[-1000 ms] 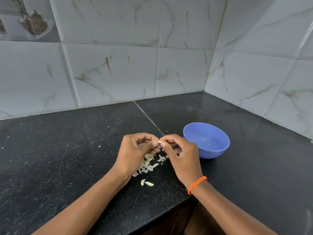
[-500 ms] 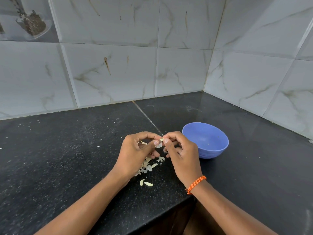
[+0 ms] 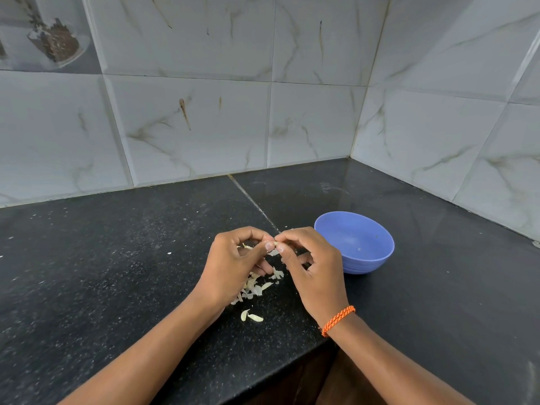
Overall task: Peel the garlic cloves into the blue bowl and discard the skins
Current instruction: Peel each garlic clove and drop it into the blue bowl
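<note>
While the left hand and right hand meet fingertip to fingertip, both pinch one small garlic clove between them. Loose skins lie on the black worktop beneath the hands. Just right of the right hand sits the blue bowl.

The garlic clove is almost fully hidden between the fingertips of the left hand and the right hand; only a pale bit shows. Part of the skins lies under the left hand. Both forearms are cut by the bottom edge. The bowl has specks inside, too small to tell.
</note>
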A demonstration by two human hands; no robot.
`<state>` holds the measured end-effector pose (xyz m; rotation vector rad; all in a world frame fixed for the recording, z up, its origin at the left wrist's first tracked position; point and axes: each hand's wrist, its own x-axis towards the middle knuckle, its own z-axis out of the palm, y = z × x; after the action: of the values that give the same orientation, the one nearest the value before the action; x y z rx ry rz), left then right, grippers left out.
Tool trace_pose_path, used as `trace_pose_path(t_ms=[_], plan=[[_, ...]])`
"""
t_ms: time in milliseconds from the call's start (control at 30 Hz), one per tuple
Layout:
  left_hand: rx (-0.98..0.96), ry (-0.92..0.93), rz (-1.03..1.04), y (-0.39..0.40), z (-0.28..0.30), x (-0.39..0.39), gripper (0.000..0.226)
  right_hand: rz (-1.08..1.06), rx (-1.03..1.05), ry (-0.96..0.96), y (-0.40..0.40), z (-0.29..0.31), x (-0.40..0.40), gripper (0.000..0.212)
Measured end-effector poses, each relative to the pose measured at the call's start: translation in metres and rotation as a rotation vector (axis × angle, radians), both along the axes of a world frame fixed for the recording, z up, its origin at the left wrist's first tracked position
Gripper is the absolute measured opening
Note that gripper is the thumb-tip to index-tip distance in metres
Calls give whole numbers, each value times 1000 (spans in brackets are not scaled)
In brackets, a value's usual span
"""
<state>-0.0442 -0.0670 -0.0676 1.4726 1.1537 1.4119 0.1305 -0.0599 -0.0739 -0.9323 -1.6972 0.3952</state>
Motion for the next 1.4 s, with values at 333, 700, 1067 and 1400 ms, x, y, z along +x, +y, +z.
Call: trace_pose_path(t_ms=[333, 700, 1067, 1400], plan=[[12, 43, -53, 1, -1, 2, 10, 18, 7, 20, -2, 0, 2, 19], [30, 43, -59, 0, 1, 1, 9, 20, -48, 41, 2, -4, 3, 23], [72, 115, 33, -3, 3, -1, 17, 138, -189, 234, 6, -2, 5, 9], [85, 60, 32, -2, 4, -4, 9, 247, -239, 260, 2, 3, 4, 14]])
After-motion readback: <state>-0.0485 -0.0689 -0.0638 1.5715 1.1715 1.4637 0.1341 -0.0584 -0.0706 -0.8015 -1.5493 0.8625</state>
